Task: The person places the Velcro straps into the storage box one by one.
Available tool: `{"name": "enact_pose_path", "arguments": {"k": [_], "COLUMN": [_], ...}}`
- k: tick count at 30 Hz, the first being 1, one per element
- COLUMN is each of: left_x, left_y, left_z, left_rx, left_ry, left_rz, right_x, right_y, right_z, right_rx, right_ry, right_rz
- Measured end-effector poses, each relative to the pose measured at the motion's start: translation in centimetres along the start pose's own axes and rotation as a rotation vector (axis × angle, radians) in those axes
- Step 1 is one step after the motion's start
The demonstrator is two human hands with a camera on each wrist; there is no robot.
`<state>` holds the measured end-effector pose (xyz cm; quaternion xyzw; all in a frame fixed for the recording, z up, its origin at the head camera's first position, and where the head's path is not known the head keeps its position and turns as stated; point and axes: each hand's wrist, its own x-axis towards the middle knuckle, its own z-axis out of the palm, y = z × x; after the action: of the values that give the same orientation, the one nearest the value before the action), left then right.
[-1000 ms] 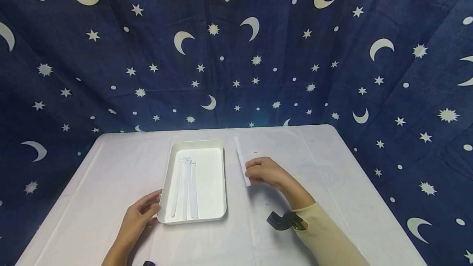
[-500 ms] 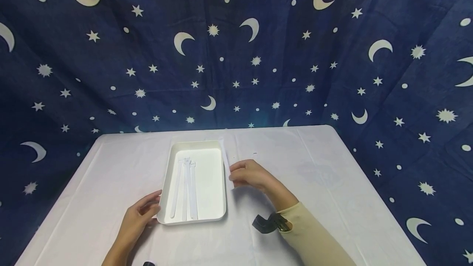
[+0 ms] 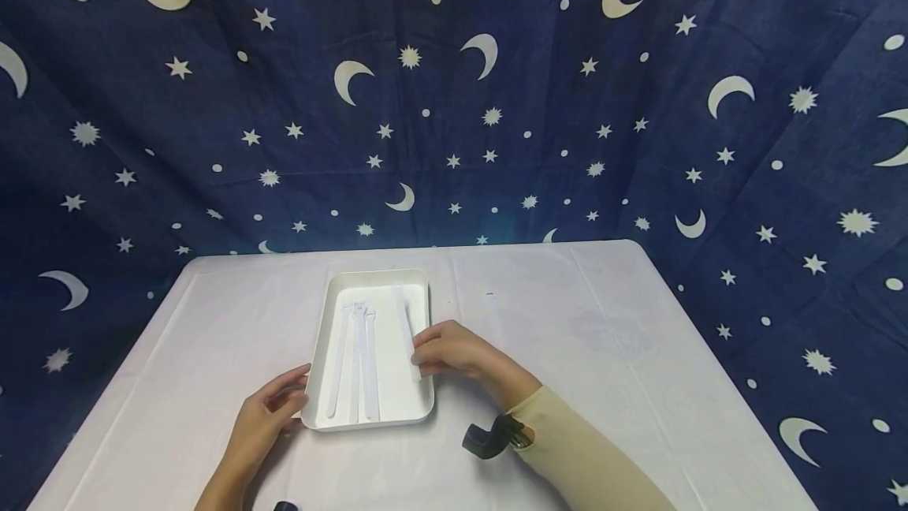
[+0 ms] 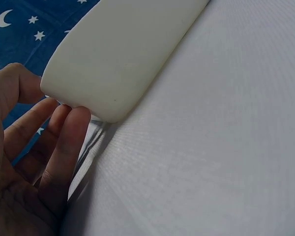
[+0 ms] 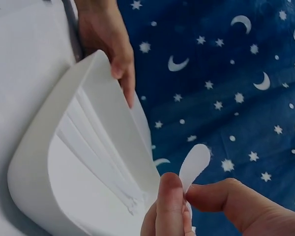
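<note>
A white, shallow rectangular tray (image 3: 397, 408) lies on the table, with several white hook-and-loop cable ties (image 3: 355, 361) lying lengthwise in its left half. My left hand (image 3: 262, 416) rests at the tray's left side, fingertips and thumb against the outer wall near the front corner. Between thumb and fingers, my right hand (image 3: 454, 353) pinches another white cable tie (image 3: 404, 322) near its end, over the right part of the tray. A rounded tip of this tie (image 5: 195, 161) sticks up between my fingers in the right wrist view; the rest is mostly hidden there.
A white cloth covers the table (image 3: 567, 322). Behind it hangs a dark blue curtain (image 3: 454, 101) with moons and stars. A black wrist mount (image 3: 489, 436) sits below my right forearm, low over the cloth. A tiny dark mark (image 3: 489, 294) shows right of the tray.
My right hand has moved left with the cable tie, from the cloth right of the tray, across its right rim, to over the inside. My left hand has stayed at the tray.
</note>
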<state>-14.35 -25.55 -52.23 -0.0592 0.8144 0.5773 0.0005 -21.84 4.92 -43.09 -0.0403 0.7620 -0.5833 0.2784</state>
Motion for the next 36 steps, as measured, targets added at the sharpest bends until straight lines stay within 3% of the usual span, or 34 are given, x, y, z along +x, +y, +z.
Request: {"name": "enact_pose_path", "arguments": {"k": [9, 17, 26, 31, 36], "left_x": [0.0, 0.0, 0.1, 0.1, 0.0], "left_y": [-0.1, 0.0, 0.3, 0.5, 0.5], "left_z": [0.0, 0.0, 0.1, 0.0, 0.0], "left_rx": [-0.003, 0.008, -0.004, -0.021, -0.024], "left_ry": [0.007, 0.005, -0.002, -0.009, -0.009], "left_rz": [0.003, 0.0, -0.021, -0.016, -0.02], "right_x": [0.9, 2.1, 2.4, 2.6, 2.7], "right_y": [-0.7, -0.8, -1.3, -1.1, -0.6], "right_z": [1.9, 3.4, 3.9, 4.1, 4.5], "right_rx": [-0.037, -0.065, -0.059, -0.07, -0.147], "right_ry": [-0.024, 0.004, -0.002, 0.0, 0.012], "right_rz": [0.039, 0.083, 0.196, 0.216, 0.207]}}
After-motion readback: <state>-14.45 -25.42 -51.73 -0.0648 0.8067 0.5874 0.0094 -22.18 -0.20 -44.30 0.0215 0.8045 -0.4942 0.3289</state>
